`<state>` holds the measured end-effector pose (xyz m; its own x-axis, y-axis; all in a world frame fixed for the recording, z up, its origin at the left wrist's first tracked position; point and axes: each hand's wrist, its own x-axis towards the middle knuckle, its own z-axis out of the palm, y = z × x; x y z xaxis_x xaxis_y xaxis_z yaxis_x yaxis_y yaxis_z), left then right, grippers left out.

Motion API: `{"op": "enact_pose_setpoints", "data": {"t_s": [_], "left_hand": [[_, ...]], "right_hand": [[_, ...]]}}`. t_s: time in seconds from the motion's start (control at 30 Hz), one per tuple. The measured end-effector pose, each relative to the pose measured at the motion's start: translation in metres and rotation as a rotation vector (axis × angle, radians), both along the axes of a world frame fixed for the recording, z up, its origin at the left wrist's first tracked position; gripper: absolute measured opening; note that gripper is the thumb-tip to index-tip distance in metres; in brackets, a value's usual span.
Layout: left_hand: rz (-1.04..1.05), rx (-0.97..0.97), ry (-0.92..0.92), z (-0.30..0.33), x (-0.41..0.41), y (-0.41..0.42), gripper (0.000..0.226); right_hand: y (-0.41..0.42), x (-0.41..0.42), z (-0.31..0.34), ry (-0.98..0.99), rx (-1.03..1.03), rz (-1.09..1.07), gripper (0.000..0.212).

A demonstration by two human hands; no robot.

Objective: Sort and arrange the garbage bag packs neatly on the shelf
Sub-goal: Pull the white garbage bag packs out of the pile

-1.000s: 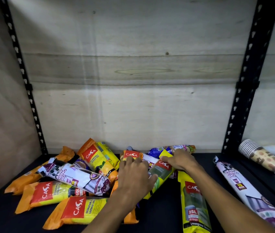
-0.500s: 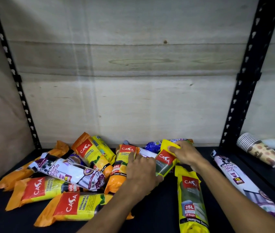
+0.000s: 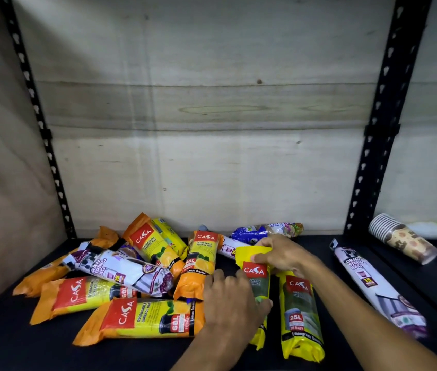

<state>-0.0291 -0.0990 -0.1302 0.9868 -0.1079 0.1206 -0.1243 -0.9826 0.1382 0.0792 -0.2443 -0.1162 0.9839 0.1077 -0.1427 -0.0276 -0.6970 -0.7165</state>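
Several orange-and-yellow plastic garbage bag packs (image 3: 142, 318) are piled loose around 8 o'clock on the black shelf (image 3: 11, 349), with a white-and-purple drawstring bag roll (image 3: 121, 271) lying across the top of them. Just right of that heap, the left hand (image 3: 232, 301) lies palm-down, fingers (image 3: 261, 303) curled over the lower half of a yellow-green pack with a red label (image 3: 257, 283) near 6 o'clock. The right hand (image 3: 281, 254) pinches that same pack's top flap, fingers pressed together on the yellow edge. Right beside it sits a second yellow-green 25L pack (image 3: 300, 319), roughly parallel, touching or nearly so. Behind the hands there's a blue pack (image 3: 249, 232) against the wooden back wall. Further over at 4 o'clock, another long white drawstring roll (image 3: 377, 287) lies alone, and past the black upright a sleeve of patterned paper cups (image 3: 402, 238) lies on its side.
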Motion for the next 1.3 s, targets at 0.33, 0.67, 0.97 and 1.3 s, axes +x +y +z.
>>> {"op": "enact_pose_setpoints", "data": {"t_s": [0.33,0.67,0.97,1.3], "left_hand": [[-0.032,0.058,0.041,0.0,-0.013,0.012,0.065],[-0.032,-0.004,-0.119,0.024,0.011,0.021,0.053],[0.058,-0.032,-0.156,0.053,0.073,0.045,0.049],[0.106,-0.107,0.171,0.051,0.198,0.064,0.054]], "right_hand": [[0.012,-0.003,-0.013,0.084,-0.034,0.063,0.036],[0.0,0.013,-0.004,-0.131,-0.056,-0.023,0.007],[-0.004,0.028,-0.009,-0.117,-0.26,0.009,0.027],[-0.009,0.043,-0.014,0.004,-0.371,0.092,0.063]]}}
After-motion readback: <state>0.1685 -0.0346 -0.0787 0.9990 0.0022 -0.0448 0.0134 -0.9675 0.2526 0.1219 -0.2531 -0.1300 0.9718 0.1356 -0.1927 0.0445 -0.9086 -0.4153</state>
